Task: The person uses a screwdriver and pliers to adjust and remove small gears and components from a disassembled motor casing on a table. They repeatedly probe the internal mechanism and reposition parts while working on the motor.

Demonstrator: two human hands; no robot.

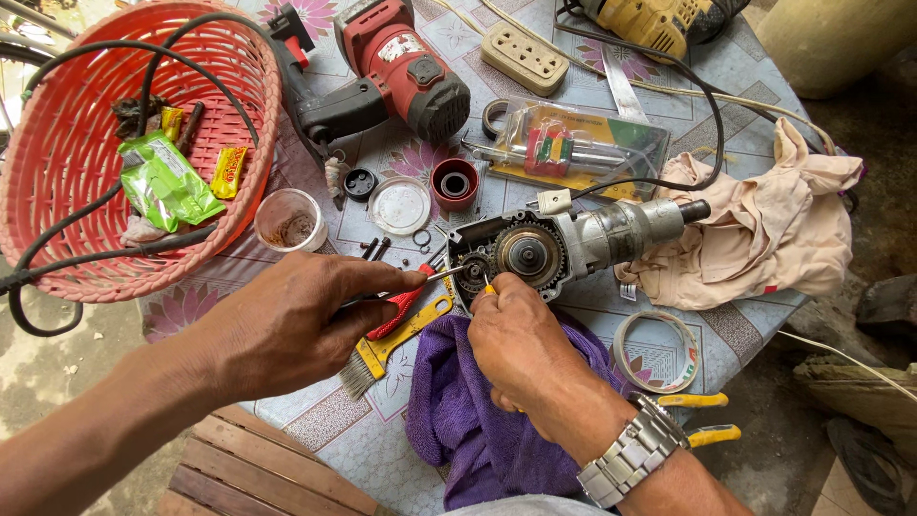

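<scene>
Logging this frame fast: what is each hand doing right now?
Left hand: closed on red-handled pliers, tips at the open gearbox.
Right hand: closed, fingers pinching a small yellow-handled tool at the gears.

Basket (57, 143) left of geared tool (554, 247); cloth (478, 420) before it; rag (764, 229) right.

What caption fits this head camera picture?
Two hands, left hand and right hand, work tools into an opened power tool's gears.

Both forearms are bare, and a silver metal link wristwatch (632, 451) circles the right wrist.
</scene>
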